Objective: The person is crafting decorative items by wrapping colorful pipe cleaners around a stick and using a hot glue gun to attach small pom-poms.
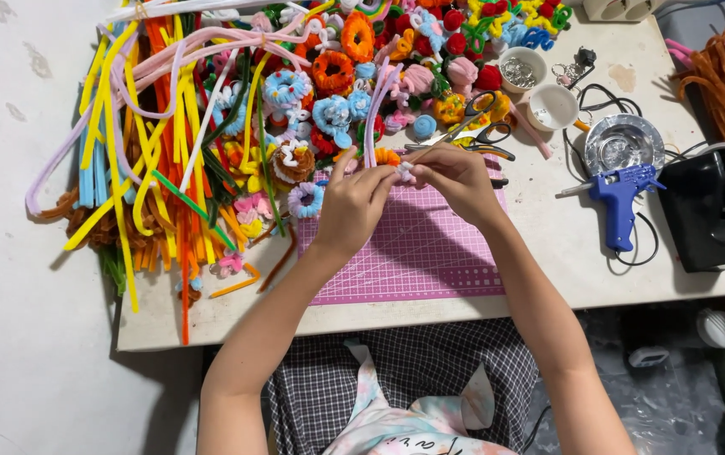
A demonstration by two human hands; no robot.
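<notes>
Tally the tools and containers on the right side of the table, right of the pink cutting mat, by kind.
Blue glue gun: 1
Scissors: 2, lying overlapped
Small white cups: 2
Round silver dish: 1
Total: 6
The loose pipe cleaners and finished pieces on the left are too many to count.

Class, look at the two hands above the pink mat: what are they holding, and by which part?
Both the left hand and right hand pinch a pale pink pipe cleaner at its lower, partly coiled end.
</notes>
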